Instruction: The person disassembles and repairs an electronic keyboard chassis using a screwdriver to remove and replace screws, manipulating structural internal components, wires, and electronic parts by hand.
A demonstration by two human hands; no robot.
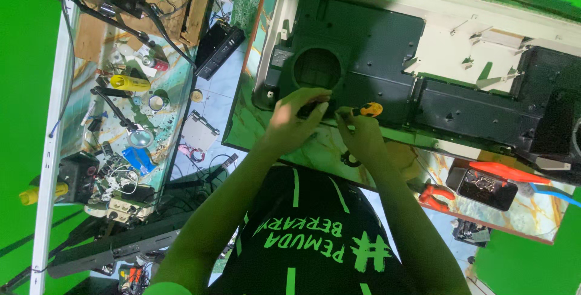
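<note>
Left hand [295, 115] steadied the black plastic panel [357, 47] at the worktop [315, 150] edge; right hand [358, 130], fingers closed around an orange-handled screwdriver [369, 110], needed the tip square.

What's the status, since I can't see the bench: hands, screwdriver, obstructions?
Left hand on black back panel edge, below round opening. Right hand grips yellow-handled screwdriver beside it. Nothing blocking them.

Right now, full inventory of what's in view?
TV chassis back: 1, black and white, on the marbled table.
Screwdriver: 1, orange-and-black handle, at the chassis's near edge.
Pliers: 1, red grips, table right.
Small tray: 1, black, beside pliers.
Magnifier lamp: 1, on the cluttered side bench.
Yellow torch: 1, side bench.
Left hand: on the chassis edge.
Right hand: holding the screwdriver.
</note>
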